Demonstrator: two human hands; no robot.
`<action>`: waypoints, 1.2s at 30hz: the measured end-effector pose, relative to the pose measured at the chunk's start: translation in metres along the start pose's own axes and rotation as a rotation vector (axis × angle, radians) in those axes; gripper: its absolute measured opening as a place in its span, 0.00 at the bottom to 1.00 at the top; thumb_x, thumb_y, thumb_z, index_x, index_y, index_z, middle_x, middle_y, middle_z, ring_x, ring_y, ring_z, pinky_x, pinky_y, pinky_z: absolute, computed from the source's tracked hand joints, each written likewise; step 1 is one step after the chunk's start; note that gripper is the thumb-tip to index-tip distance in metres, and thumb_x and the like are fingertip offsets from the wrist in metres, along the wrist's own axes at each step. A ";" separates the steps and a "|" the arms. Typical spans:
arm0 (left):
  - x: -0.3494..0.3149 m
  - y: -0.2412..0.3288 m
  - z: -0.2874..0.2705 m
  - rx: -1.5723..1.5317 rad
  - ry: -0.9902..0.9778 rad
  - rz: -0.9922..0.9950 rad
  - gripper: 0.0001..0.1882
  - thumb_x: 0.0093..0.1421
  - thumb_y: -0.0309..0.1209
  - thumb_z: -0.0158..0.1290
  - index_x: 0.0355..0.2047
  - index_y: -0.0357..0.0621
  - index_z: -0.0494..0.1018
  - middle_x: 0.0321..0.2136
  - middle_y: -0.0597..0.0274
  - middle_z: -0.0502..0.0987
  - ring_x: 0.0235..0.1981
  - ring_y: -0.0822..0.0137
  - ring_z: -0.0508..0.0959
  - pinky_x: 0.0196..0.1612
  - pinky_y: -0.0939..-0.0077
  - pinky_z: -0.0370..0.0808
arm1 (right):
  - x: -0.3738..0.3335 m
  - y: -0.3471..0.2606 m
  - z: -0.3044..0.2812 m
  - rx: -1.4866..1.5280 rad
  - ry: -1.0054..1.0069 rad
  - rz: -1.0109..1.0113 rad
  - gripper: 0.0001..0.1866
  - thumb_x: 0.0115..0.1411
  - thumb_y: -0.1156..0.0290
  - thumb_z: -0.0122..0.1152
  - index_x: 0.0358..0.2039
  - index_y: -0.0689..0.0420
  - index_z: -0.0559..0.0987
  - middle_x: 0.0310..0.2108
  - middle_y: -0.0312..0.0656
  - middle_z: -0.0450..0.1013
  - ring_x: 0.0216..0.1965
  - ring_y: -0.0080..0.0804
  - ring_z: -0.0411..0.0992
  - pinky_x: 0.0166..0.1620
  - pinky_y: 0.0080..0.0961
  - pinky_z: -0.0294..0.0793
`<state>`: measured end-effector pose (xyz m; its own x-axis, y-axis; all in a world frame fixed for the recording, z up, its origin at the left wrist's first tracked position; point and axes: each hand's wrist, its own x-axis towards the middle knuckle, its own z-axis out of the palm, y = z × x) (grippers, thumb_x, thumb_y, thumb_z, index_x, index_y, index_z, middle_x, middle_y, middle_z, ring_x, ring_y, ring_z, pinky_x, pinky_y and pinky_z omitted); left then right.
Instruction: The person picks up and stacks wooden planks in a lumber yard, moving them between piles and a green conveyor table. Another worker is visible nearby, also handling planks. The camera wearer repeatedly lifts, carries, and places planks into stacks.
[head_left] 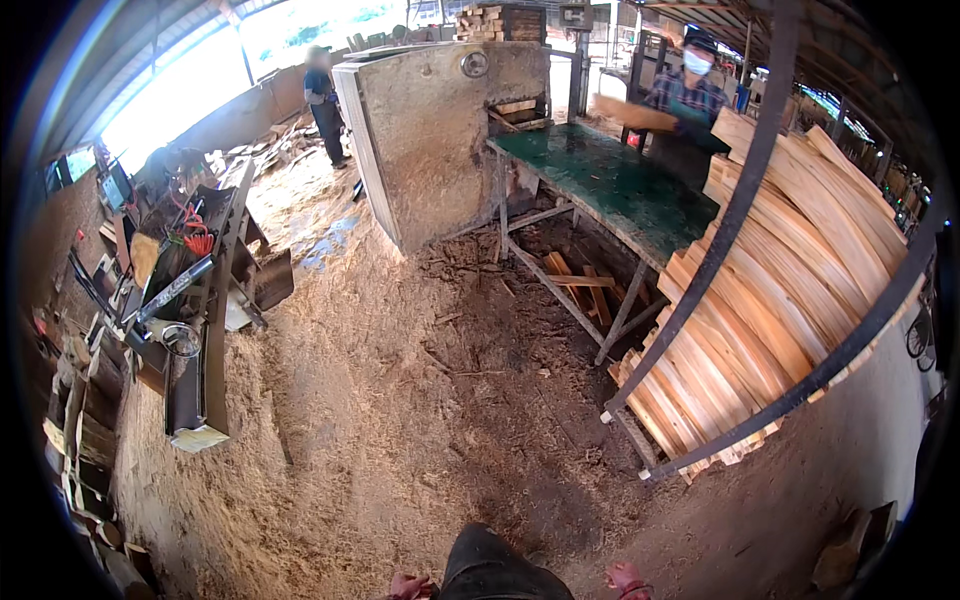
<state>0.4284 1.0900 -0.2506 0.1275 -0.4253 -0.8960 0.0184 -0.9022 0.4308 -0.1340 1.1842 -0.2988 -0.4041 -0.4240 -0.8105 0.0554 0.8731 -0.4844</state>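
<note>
Fingers on the bare left hand (410, 587) and bare right hand (625, 577) are too cropped to tell clenched from loose, but honestly that tall stack of pale wooden boards (780, 290) in the dark metal rack (787, 40), ahead right, could spill if bumped.

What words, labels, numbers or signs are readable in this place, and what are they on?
None that I can read.
Round fitting on the big dusty machine: any marking is too small to make out.
Stacked boards and green-topped table: no legible lettering.
</note>
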 end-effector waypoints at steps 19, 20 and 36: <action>0.170 0.394 0.087 0.021 0.004 0.168 0.13 0.56 0.32 0.61 0.32 0.31 0.74 0.23 0.54 0.79 0.23 0.62 0.81 0.25 0.67 0.81 | 0.055 -0.279 0.062 0.077 0.025 0.119 0.09 0.57 0.68 0.64 0.36 0.59 0.79 0.27 0.40 0.77 0.25 0.30 0.77 0.28 0.31 0.81; 0.167 0.430 0.104 0.009 -0.007 0.231 0.13 0.56 0.31 0.62 0.31 0.30 0.74 0.23 0.54 0.79 0.23 0.62 0.82 0.25 0.68 0.81 | 0.064 -0.290 0.062 0.091 0.035 0.121 0.10 0.58 0.67 0.64 0.37 0.59 0.79 0.28 0.40 0.77 0.26 0.31 0.77 0.28 0.31 0.81; 0.207 0.494 0.165 -0.115 -0.002 -0.078 0.12 0.61 0.32 0.58 0.32 0.33 0.73 0.26 0.52 0.79 0.25 0.57 0.81 0.26 0.64 0.81 | 0.296 -0.650 0.070 -0.611 -0.114 -0.470 0.25 0.58 0.59 0.64 0.50 0.63 0.76 0.37 0.44 0.79 0.33 0.32 0.78 0.39 0.31 0.78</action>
<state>0.2999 0.5447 -0.2414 0.1195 -0.3540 -0.9276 0.1420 -0.9186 0.3689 -0.2258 0.4745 -0.2472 -0.1627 -0.7754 -0.6101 -0.6251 0.5594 -0.5444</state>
